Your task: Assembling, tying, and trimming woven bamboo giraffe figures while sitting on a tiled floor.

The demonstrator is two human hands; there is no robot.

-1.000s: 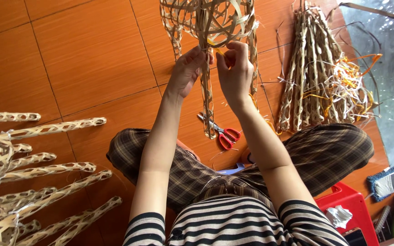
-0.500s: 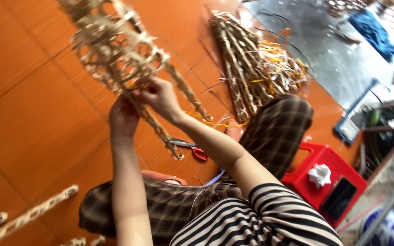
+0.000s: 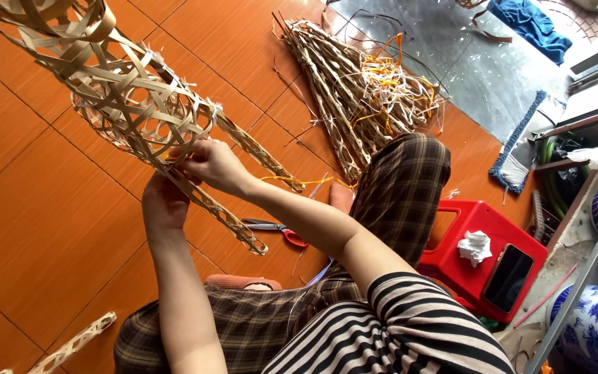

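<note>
Woven frame: an open lattice of pale bamboo strips [image 3: 129,104], held up over the orange tiled floor [image 3: 50,228], running from the top left corner of the view down toward its middle; two narrow woven legs hang off its lower end.
Left hand: the left hand [image 3: 164,204] sits under the frame's lower rim, fingers curled closed against one woven leg; how firmly it grips cannot be told.
Right hand: the right hand [image 3: 214,166] presses on the lower rim from the other side, fingers bent and pinched on a strip at the weave's edge.
Leg ends: the longer woven leg [image 3: 233,225] ends just above the scissors [image 3: 275,228], red-handled, lying flat on the tiles near the person's knee.
Spare stock: a bundle of woven strips and loose orange and white ties [image 3: 361,97] lies fanned on the floor toward the far edge, well apart from the hands.
Near left corner: another woven piece [image 3: 70,343] lies on the tiles at the lower left edge.
Right side: a red plastic stool [image 3: 489,232] stands just beside the person's leg, bearing a crumpled white tissue [image 3: 475,246] and a dark phone [image 3: 508,277].
Open room: bare tiles spread left of the arms; the right is crowded by the stool, blue-and-white ceramic jars [image 3: 590,315] and a metal rail.
</note>
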